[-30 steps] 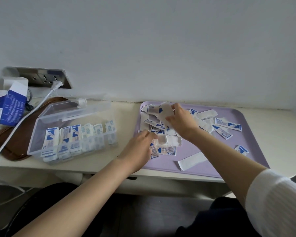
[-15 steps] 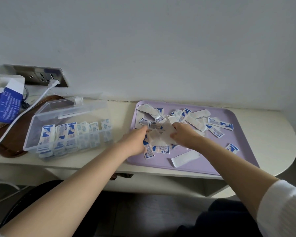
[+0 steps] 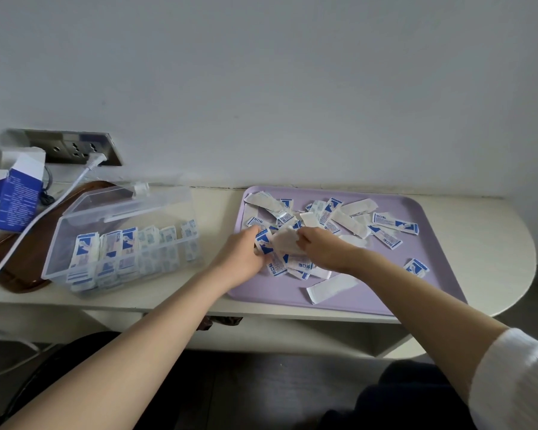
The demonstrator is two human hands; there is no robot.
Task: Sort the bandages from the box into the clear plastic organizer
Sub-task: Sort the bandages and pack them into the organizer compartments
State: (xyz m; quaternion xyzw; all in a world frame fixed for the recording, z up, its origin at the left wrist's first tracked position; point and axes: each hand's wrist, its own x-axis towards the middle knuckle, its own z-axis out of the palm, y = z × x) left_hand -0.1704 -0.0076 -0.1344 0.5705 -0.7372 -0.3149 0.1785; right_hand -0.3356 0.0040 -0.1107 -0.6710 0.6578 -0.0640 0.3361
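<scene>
Gathering a bunch of bandages [image 3: 288,242] off the tray [image 3: 441,274], pinched between left hand [image 3: 244,257] and right hand [image 3: 325,249]; next, likely carrying them into the organizer [image 3: 121,243].

Your left hand [image 3: 242,257] and right hand [image 3: 325,250] pinch bandages [image 3: 288,242] over the purple tray [image 3: 448,252]; the clear organizer [image 3: 64,243] stands left.

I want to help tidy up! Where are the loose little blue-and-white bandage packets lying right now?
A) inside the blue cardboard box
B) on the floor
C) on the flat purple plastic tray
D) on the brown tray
C: the loose little blue-and-white bandage packets lie scattered across the flat purple plastic tray on the white table.
</scene>
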